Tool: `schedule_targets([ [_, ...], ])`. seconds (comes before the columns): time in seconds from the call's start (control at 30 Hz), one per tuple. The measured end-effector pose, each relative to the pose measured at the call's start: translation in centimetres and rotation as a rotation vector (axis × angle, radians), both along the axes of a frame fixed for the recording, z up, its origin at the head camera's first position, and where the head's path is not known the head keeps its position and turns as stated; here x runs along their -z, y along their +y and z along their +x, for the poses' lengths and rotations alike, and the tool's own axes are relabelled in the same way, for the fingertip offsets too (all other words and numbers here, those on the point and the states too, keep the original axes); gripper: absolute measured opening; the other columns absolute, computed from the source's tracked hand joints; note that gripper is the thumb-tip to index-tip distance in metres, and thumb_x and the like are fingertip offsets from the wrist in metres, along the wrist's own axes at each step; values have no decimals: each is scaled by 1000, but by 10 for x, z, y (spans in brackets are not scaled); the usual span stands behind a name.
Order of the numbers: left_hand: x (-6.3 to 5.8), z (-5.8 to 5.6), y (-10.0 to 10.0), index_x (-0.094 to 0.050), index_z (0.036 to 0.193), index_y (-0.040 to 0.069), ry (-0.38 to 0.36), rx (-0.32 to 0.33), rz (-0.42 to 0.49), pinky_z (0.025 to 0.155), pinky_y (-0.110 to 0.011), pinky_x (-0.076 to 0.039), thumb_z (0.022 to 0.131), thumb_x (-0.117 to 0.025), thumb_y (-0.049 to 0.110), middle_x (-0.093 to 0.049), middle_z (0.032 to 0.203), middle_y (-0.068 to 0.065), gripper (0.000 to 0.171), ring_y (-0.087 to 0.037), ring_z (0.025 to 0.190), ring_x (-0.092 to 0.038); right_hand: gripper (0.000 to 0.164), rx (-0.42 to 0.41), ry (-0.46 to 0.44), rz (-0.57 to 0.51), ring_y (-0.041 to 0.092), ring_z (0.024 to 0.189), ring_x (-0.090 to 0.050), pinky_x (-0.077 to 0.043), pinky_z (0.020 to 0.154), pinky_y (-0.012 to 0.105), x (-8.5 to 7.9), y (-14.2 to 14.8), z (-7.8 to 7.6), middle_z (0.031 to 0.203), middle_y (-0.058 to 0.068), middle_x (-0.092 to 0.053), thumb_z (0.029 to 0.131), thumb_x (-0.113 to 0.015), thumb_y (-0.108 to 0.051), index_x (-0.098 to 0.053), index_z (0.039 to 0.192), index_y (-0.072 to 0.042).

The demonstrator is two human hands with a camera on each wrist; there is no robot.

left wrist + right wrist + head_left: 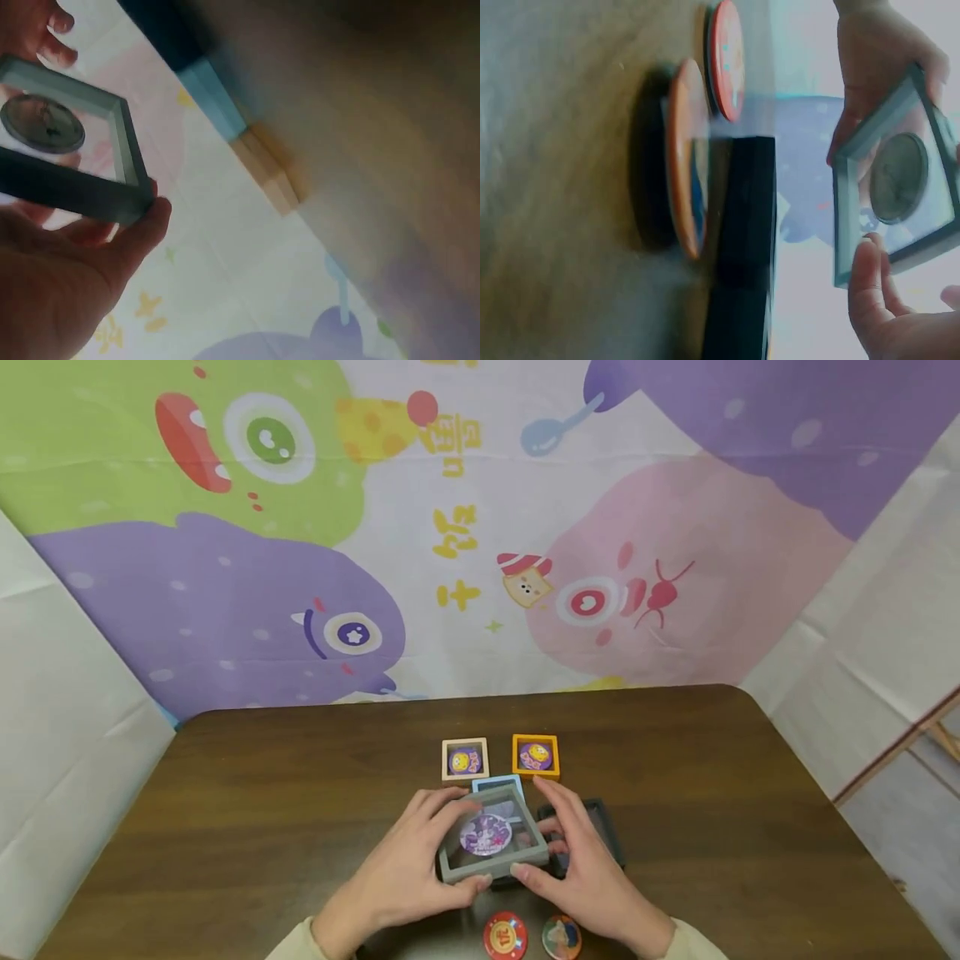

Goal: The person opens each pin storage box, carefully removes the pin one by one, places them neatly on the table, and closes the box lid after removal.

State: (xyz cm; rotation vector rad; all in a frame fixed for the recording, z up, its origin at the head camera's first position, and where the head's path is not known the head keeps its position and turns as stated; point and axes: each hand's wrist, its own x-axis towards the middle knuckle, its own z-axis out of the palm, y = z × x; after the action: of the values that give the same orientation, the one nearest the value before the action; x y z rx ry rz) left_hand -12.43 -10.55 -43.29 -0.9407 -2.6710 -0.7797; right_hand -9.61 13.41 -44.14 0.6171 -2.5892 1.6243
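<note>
A grey square display frame [495, 866] with clear panes is held up over the table, tilted. Inside it sits a round badge [485, 834] with a purple cartoon figure; both wrist views show the badge's dull back. My left hand [408, 864] grips the frame's left side, thumb along the near edge and fingers over the far edge. On the other side my right hand [592, 877] holds it, its thumb at the near right corner and fingers by the right side. In the right wrist view, thumb and finger of the right hand [900, 322] pinch the frame's edge.
Behind the hands stand a cream frame [465, 742] and an orange frame [536, 739], each with a badge, and a light blue frame [497, 782]. A black frame [611, 835] lies by the right hand. Nearer are a red badge [506, 936] and a picture badge [562, 937].
</note>
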Motion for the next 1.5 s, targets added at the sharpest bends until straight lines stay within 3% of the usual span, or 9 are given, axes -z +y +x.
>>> schedule_targets([
  [0.2, 0, 4, 1, -48, 121, 29, -24, 6, 64, 91, -34, -39, 69, -60, 67, -41, 134, 10, 65, -3, 118, -32, 85, -34, -81, -126, 15, 108, -52, -46, 84, 36, 5, -4, 4, 148, -1, -21, 82, -68, -30, -13, 147, -32],
  [0.47, 2, 7, 6, -46, 115, 31, -69, 75, 98, 89, -36, -41, 68, -62, 67, -38, 136, 6, 62, -7, 119, -31, 90, 59, -36, -85, 20, 130, -31, -34, 98, 42, 13, -10, 10, 150, -3, -22, 79, -69, -36, -12, 148, -29],
  [0.63, 1, 4, 6, -46, 114, 32, -70, 98, 155, 89, -39, -41, 66, -64, 66, -36, 138, 6, 61, -9, 121, -31, 88, 41, 31, -59, 22, 129, -30, -33, 98, 46, 13, -10, 11, 150, -2, -21, 82, -66, -34, -9, 149, -27],
  [0.73, 0, 3, 5, -47, 114, 31, -108, 110, 219, 89, -41, -40, 70, -65, 61, -36, 137, 7, 56, -11, 120, -31, 90, 8, 18, -102, 25, 126, -33, -37, 96, 39, 13, -9, 11, 150, -1, -20, 81, -68, -31, -10, 149, -26],
  [0.87, 2, 2, 4, -50, 112, 31, -206, 97, 304, 88, -43, -39, 77, -64, 52, -40, 134, 7, 44, -12, 117, -33, 92, -12, -22, -145, 25, 123, -40, -41, 91, 33, 14, -7, 9, 150, 1, -20, 79, -71, -30, -11, 149, -22],
  [1.0, 4, -1, 3, -52, 110, 29, -305, 70, 375, 92, -45, -35, 83, -61, 44, -45, 129, 6, 32, -14, 116, -36, 89, -6, -28, -93, 19, 113, -48, -45, 86, 32, 12, -4, 4, 146, 1, -27, 76, -72, -35, -21, 148, -20],
  [1.17, -2, -3, 0, -54, 109, 21, -557, 22, 565, 91, -44, -35, 89, -56, 34, -52, 118, -4, 24, -23, 109, -44, 85, 2, 10, 61, 16, 109, -48, -46, 83, 30, 8, 2, -1, 140, -5, -36, 72, -73, -47, -34, 143, -19],
  [1.33, -10, -4, -2, -52, 109, 5, -822, -63, 786, 89, -49, -38, 93, -48, 34, -52, 110, -20, 33, -35, 106, -46, 78, -9, 95, 211, 11, 112, -46, -46, 82, 31, 5, 7, -6, 135, -9, -40, 72, -72, -48, -44, 137, -14],
  [1.5, -14, -3, -1, -50, 114, 1, -906, -92, 821, 88, -51, -39, 94, -45, 40, -50, 116, -20, 44, -33, 114, -42, 69, -3, 186, 369, 8, 120, -36, -40, 92, 39, 2, 10, -7, 135, -13, -39, 72, -72, -46, -49, 132, -21],
])
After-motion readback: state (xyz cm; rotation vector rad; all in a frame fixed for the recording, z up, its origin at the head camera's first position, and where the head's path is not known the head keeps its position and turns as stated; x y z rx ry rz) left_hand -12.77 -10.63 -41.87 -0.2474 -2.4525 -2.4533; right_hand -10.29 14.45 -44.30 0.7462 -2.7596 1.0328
